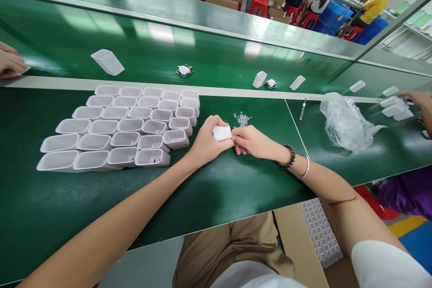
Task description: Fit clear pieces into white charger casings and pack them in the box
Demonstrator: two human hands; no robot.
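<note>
My left hand [206, 137] is closed around a white plastic housing [222, 133] with rounded corners, its white face turned up to me. At the right edge of that housing, my right hand [250, 140] has its thumb and fingertips pinched together; what lies between them, if anything, is too small to make out. Just beyond my right hand is a scatter of tiny pale pieces [242, 119] on the green table [202, 193]. To the left of my hands, white open-topped housings [158, 158] stand in close rows, some with small dark spots inside.
On the green strip behind lie a white housing [110, 63] and small circuit boards [184, 70]. A pen-like tool [303, 110] and clear plastic bag [349, 121] lie right. Co-workers' hands show at left [11, 60] and right [418, 99]. A cardboard box [297, 238] holds more housings.
</note>
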